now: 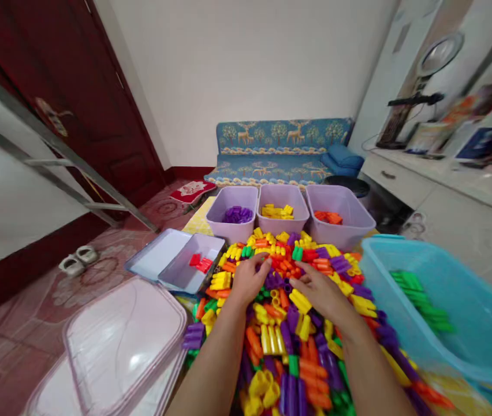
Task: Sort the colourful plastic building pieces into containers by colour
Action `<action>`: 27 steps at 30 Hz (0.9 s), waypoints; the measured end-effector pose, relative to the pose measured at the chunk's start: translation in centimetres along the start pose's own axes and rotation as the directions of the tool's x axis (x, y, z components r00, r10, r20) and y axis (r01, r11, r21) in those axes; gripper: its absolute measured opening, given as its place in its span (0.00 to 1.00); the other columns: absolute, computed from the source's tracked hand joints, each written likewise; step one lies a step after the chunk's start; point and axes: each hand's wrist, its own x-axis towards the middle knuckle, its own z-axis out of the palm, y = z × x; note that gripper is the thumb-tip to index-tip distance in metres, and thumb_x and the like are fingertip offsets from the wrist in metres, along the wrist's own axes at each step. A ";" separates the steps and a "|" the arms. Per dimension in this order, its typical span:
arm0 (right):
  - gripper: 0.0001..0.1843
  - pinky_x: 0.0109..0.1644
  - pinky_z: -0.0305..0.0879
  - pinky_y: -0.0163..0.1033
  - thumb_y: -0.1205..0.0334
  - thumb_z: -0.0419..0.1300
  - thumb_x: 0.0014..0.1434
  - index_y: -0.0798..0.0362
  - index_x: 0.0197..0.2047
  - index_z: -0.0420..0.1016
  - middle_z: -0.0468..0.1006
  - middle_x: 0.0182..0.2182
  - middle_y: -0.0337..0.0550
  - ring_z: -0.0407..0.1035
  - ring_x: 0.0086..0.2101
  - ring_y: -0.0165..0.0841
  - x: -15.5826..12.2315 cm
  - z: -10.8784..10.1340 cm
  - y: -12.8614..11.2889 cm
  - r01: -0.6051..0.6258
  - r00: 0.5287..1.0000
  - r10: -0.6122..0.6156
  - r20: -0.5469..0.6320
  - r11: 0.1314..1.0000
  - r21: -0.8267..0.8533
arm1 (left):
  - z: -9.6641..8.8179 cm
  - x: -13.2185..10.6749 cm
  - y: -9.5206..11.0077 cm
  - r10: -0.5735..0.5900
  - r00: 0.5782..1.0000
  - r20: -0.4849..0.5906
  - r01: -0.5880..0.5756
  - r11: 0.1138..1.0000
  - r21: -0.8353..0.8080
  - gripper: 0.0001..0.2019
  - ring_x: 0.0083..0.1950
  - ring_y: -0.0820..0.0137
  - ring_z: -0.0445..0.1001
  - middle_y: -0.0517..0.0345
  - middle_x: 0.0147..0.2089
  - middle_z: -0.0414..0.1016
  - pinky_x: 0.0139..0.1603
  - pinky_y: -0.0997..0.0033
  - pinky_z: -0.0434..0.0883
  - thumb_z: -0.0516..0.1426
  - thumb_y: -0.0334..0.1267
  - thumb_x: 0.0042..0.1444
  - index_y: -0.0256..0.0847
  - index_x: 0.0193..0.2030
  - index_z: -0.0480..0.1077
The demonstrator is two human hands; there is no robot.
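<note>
A large pile of plastic building pieces [274, 341] in yellow, purple, orange, red and green covers the surface in front of me. Over its far middle, my left hand [249, 278] reaches in with fingers loosely bent and apart, beside some purple pieces [274, 280]; I see nothing held in it. My right hand [317, 290] is across from it, fingers spread low over the pile, near red and orange pieces [286, 266] and a yellow ribbed piece [300, 301]. The fingertips of both hands are partly hidden among the pieces.
Behind the pile stand lilac bins with purple [232, 231], yellow [283, 229] and orange pieces [343, 229]. At left, a shallow grey box [185, 282] holds red pieces, near pale lids [127, 341]. A blue tub [419, 352] with green pieces is at right.
</note>
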 end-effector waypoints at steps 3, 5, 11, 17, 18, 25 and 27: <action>0.35 0.61 0.56 0.54 0.56 0.58 0.55 0.52 0.65 0.58 0.69 0.57 0.50 0.63 0.57 0.45 0.0 0.8 0.2 0.112 0.994 -0.110 -0.023 0.984 0.139 | 0.0 0.1 -0.2 0.039 0.997 0.068 -0.032 0.995 -0.098 0.23 0.49 0.61 0.75 0.52 0.49 0.78 0.54 0.61 0.68 0.55 0.47 0.56 0.41 0.57 0.69; 0.35 0.65 0.50 0.51 0.60 0.58 0.54 0.48 0.65 0.57 0.62 0.62 0.45 0.56 0.61 0.41 -0.1 1.1 0.0 0.174 0.985 -0.172 -0.028 0.956 0.236 | 0.0 0.1 -0.1 0.089 0.992 0.090 -0.071 0.980 -0.186 0.27 0.53 0.60 0.73 0.52 0.54 0.75 0.58 0.61 0.67 0.59 0.44 0.53 0.42 0.59 0.66; 0.35 0.63 0.56 0.49 0.65 0.60 0.52 0.43 0.63 0.59 0.63 0.62 0.42 0.62 0.58 0.38 -0.8 0.5 -2.3 0.238 0.965 -0.260 -0.023 0.837 0.492 | 0.1 0.0 0.3 0.190 0.981 0.049 -0.153 0.898 -0.413 0.30 0.63 0.60 0.64 0.51 0.60 0.69 0.65 0.59 0.58 0.63 0.38 0.49 0.43 0.61 0.64; 0.29 0.56 0.64 0.45 0.60 0.62 0.52 0.47 0.58 0.65 0.71 0.55 0.47 0.68 0.52 0.37 -1.2 0.2 -4.0 0.223 0.961 -0.276 -0.021 0.727 0.649 | 0.8 0.2 -0.2 0.186 0.981 0.058 -0.120 0.810 -0.574 0.27 0.49 0.63 0.74 0.49 0.49 0.76 0.53 0.62 0.70 0.62 0.36 0.51 0.39 0.59 0.65; 0.28 0.56 0.65 0.45 0.59 0.62 0.52 0.48 0.57 0.66 0.72 0.54 0.47 0.69 0.51 0.37 -1.2 0.2 -4.1 0.221 0.963 -0.268 -0.030 0.720 0.657 | 0.9 0.3 -0.3 0.178 0.983 0.047 -0.119 0.809 -0.576 0.25 0.47 0.64 0.75 0.49 0.47 0.76 0.51 0.63 0.71 0.62 0.37 0.51 0.39 0.57 0.66; 0.20 0.51 0.67 0.44 0.55 0.63 0.52 0.50 0.48 0.74 0.78 0.45 0.46 0.72 0.46 0.38 -0.9 0.4 -3.7 0.233 0.969 -0.224 -0.101 0.714 0.660 | 0.9 0.4 -0.2 0.112 0.992 0.066 -0.046 0.778 -0.626 0.18 0.40 0.68 0.74 0.52 0.38 0.75 0.43 0.69 0.71 0.64 0.38 0.48 0.36 0.46 0.70; 0.17 0.47 0.69 0.41 0.54 0.63 0.52 0.52 0.44 0.75 0.79 0.39 0.44 0.73 0.41 0.37 -0.8 0.3 -3.6 0.230 0.973 -0.169 -0.155 0.730 0.644 | 0.9 0.4 -0.1 0.092 0.995 0.048 -0.042 0.781 -0.623 0.16 0.37 0.71 0.72 0.54 0.36 0.75 0.41 0.71 0.70 0.64 0.38 0.48 0.36 0.43 0.71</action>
